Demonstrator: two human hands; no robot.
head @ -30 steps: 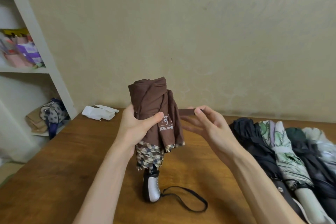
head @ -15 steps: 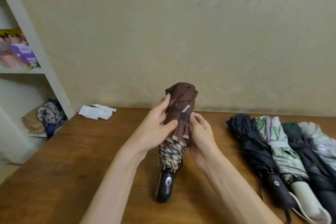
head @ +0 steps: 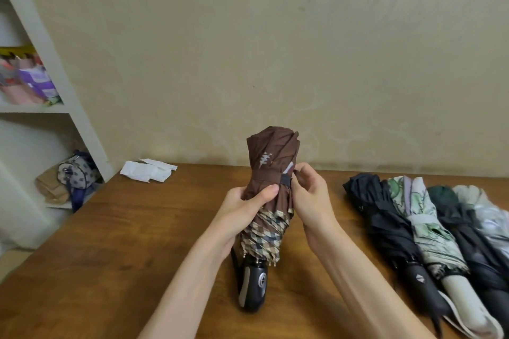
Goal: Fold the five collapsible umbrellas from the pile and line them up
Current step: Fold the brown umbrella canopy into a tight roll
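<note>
Strap [head: 265, 175] now circles brown umbrella [head: 275, 146] — left hand [head: 242, 208] grips it, print [head: 266, 161] illegible.

Left hand [head: 243, 208]: bare forearm rises from below, thumb across the front and fingers curled round the left side of the brown umbrella [head: 271, 154] at mid-height. Right hand [head: 309, 199]: bare forearm enters from lower right, fingers bent, fingertips pinching at the umbrella's right flank, slightly above the left thumb.

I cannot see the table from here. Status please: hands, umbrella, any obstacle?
Left hand grips brown umbrella, upright on table. Right hand pinches its strap. Four folded umbrellas lined up right, apart. Nothing in the way.
</note>
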